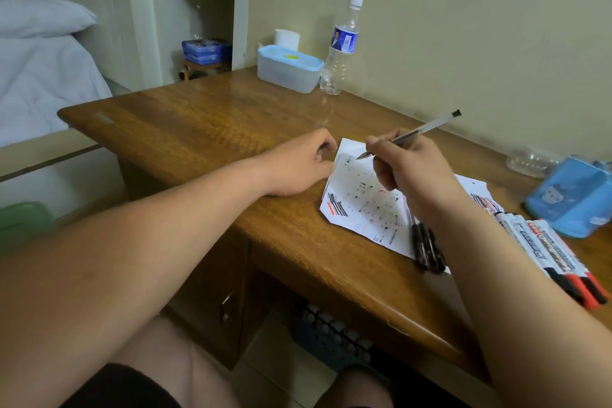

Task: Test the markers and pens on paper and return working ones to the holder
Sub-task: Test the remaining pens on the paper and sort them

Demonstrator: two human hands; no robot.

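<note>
Gripping a clear plastic pen, the right hand poises its tip over scribbled white paper on the brown wooden desk by a beige wall; left hand curled alongside, grasp unclear.

Brown wood-grain bench; white paper sheet, black, red scribbles; clear plastic pen, black end plug; white markers, red, black caps; blue fabric holder, cartoon print.

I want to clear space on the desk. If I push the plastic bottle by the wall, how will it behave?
The bottle looks nearly empty, so it is probably light. It is tall and narrow, standing upright, so a high push would likely tip it. Its thin clear wall may dent.
</note>
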